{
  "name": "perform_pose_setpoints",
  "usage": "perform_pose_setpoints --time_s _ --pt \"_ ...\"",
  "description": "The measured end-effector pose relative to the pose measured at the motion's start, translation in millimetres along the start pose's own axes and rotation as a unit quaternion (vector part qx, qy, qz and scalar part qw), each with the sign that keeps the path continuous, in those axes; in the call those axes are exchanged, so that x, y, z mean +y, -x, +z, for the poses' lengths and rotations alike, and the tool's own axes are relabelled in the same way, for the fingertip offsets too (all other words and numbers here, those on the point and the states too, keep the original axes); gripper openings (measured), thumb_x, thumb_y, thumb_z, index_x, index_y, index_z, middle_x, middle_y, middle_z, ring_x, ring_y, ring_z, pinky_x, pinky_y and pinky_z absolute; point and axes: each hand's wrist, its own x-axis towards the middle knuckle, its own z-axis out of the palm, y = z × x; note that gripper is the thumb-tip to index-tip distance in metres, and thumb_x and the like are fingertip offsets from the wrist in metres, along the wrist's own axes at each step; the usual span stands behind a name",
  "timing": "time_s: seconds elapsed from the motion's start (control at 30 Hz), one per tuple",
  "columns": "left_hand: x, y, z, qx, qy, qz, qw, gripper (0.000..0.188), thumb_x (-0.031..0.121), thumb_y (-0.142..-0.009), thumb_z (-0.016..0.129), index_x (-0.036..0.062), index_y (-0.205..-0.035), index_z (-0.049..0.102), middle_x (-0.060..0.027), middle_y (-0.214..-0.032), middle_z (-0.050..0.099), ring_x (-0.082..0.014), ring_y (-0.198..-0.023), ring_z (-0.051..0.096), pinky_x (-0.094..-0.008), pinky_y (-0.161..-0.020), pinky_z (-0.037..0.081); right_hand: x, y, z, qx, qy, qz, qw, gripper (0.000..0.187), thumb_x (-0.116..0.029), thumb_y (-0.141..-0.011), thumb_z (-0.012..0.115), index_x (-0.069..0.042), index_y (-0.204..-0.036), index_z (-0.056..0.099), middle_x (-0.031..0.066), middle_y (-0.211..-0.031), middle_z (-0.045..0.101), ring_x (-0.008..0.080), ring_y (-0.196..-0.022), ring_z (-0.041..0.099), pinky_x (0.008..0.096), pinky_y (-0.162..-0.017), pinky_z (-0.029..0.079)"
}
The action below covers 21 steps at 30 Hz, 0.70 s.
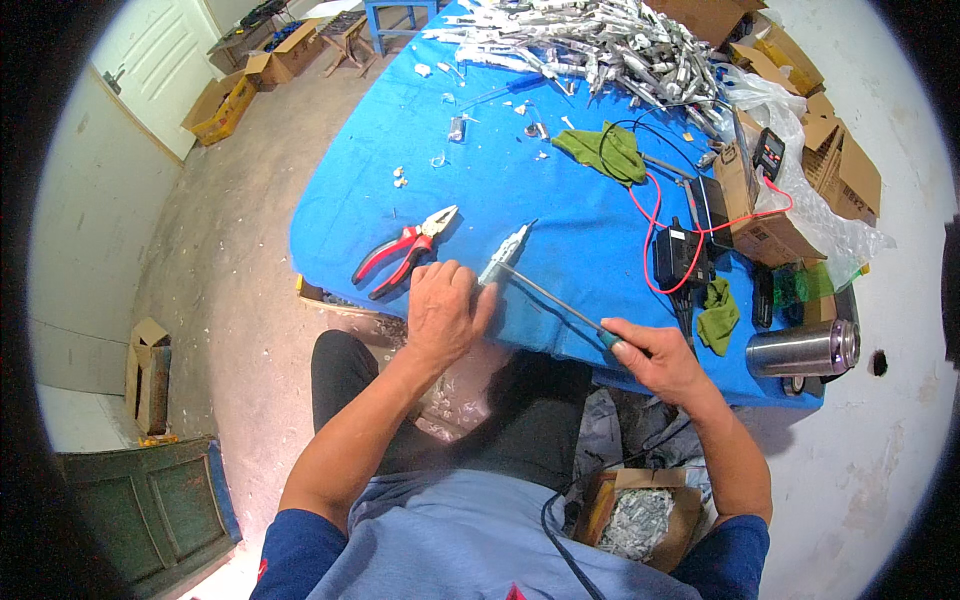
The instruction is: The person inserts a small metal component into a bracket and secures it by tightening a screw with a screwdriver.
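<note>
My left hand [445, 308] is closed near the table's front edge, its thumb and fingers at the near end of a slim silver-white pen-shaped device [507, 250]. That device lies tilted on the blue cloth, with a thin dark tip pointing away from me. In my right hand [660, 362] is a screwdriver [555, 300], gripped by its green handle. Its long shaft runs leftward, and the end meets the device's side just beyond my left fingers. Combination pliers [415, 250] with red and black handles lie on the cloth, slightly beyond my left hand.
A heap of similar silver-white devices [620, 45] covers the far end of the blue table [480, 180]. Green cloths [610, 152], red and black cables, a black adapter [682, 258] and a steel flask [800, 350] are at right. Below stands a carton [640, 520] of silvery scraps.
</note>
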Motion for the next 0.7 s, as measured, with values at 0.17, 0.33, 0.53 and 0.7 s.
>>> perform_pose_setpoints --time_s 0.17,0.33,0.53,0.7 --pt "0.0 2.3 -1.5 -0.003 0.001 0.0 1.0 0.023 0.023 -0.086 0.067 0.0026 -0.083 0.057 -0.0133 -0.079 0.052 -0.0308 -0.077 0.051 -0.0416 -0.074 0.037 -23.5 -0.1 -14.6 -0.062 0.182 0.006 0.981 0.033 -0.017 -0.091 0.065 -0.008 -0.123 0.065 0.017 -0.084 0.067 0.0304 -0.072 0.065 0.0355 -0.067 0.052" --pt "-2.6 0.5 -3.4 -0.009 0.012 0.017 1.0 0.021 0.022 -0.086 0.067 0.0026 -0.083 0.057 -0.0133 -0.078 0.051 -0.0308 -0.077 0.051 -0.0419 -0.074 0.037 -8.8 -8.8 -26.9 -0.065 0.041 -0.009 0.997 0.035 -0.016 -0.092 0.064 -0.008 -0.126 0.064 0.0155 -0.084 0.068 0.0242 -0.072 0.065 0.034 -0.068 0.052" --pt "-2.9 -0.5 -5.9 -0.028 0.011 0.016 0.999 0.021 0.021 -0.086 0.066 0.0028 -0.082 0.056 -0.0131 -0.078 0.051 -0.0308 -0.076 0.051 -0.0421 -0.074 0.037 -24.6 -19.4 -39.9 -0.142 -0.151 0.298 0.932 0.033 -0.018 -0.093 0.063 -0.005 -0.123 0.065 0.0138 -0.089 0.068 0.0125 -0.076 0.061 0.0312 -0.075 0.052" --pt "-2.8 -0.4 -3.0 -0.019 0.007 0.018 1.0 0.022 0.021 -0.085 0.066 0.0029 -0.082 0.055 -0.0125 -0.078 0.05 -0.0305 -0.077 0.051 -0.0421 -0.074 0.037 -9.3 -5.1 -16.0 -0.059 0.072 0.025 0.995 0.034 -0.018 -0.093 0.063 -0.01 -0.126 0.064 0.0172 -0.083 0.066 0.0255 -0.067 0.062 0.036 -0.064 0.05"
